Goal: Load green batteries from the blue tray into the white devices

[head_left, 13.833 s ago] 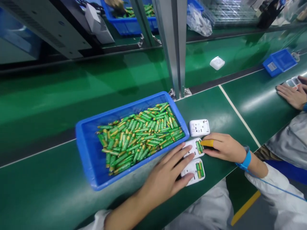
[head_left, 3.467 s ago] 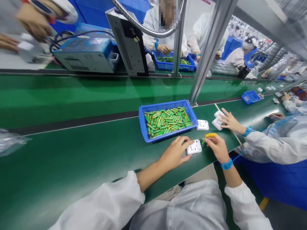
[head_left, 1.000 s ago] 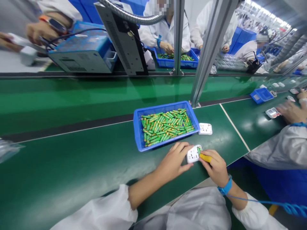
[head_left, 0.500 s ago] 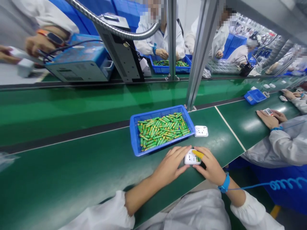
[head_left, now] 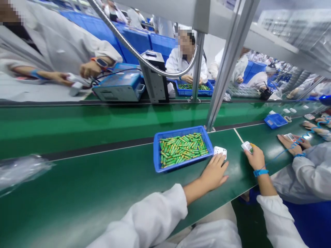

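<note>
While our right hand [head_left: 255,157] pinches white unit [head_left: 246,145] over table [head_left: 103,193], our left hand [head_left: 214,170], fingers spread, overlaps near edge of second unit [head_left: 220,150], contact unclear. Left hand nearer; second unit just right of blue bin [head_left: 157,153], long axis left-right.

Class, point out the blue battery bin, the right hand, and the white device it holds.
Blue battery bin [head_left: 156,153], head view: left rim.
Right hand [head_left: 256,159], head view: back.
White device [head_left: 246,146], head view: upper face.

Head-worn view, facing forward, angled down
</note>
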`<action>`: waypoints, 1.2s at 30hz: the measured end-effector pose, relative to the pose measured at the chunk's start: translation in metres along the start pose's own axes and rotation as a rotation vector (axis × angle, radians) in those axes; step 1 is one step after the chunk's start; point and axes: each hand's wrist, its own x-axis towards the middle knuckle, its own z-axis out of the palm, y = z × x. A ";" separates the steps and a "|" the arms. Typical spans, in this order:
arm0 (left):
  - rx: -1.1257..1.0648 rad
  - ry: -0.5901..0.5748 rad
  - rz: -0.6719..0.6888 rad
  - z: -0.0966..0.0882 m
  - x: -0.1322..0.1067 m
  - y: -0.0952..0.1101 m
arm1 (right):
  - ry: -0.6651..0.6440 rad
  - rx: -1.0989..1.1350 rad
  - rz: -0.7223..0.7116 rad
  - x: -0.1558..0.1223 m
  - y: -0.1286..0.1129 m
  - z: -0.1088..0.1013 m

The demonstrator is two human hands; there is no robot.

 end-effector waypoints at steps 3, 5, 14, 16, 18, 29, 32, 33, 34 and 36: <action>0.043 -0.007 0.033 0.008 -0.015 0.003 | -0.036 0.135 -0.142 0.021 -0.037 0.005; 0.042 -0.025 0.072 0.006 -0.040 0.007 | -0.096 0.233 -0.318 0.031 -0.086 0.010; -0.037 -0.003 0.063 -0.043 -0.133 0.000 | -0.571 -0.165 -0.652 0.074 -0.286 0.021; -0.036 0.037 0.037 -0.053 -0.137 -0.010 | -0.576 -0.186 -0.627 0.077 -0.294 0.018; -0.035 0.066 0.028 -0.058 -0.137 -0.021 | -0.582 -0.197 -0.602 0.078 -0.295 0.012; -0.164 0.029 -0.086 -0.057 -0.135 -0.030 | -0.536 0.583 -0.223 -0.029 -0.192 -0.070; -0.172 0.045 -0.129 -0.058 -0.127 -0.026 | -0.619 0.696 -0.053 -0.074 -0.166 -0.062; -0.176 0.049 -0.132 -0.057 -0.123 -0.025 | -0.630 0.716 -0.019 -0.085 -0.160 -0.056; -0.180 0.055 -0.131 -0.056 -0.118 -0.023 | -0.632 0.725 0.000 -0.092 -0.156 -0.050; -0.179 0.059 -0.122 -0.052 -0.109 -0.021 | -0.608 0.701 -0.011 -0.099 -0.152 -0.041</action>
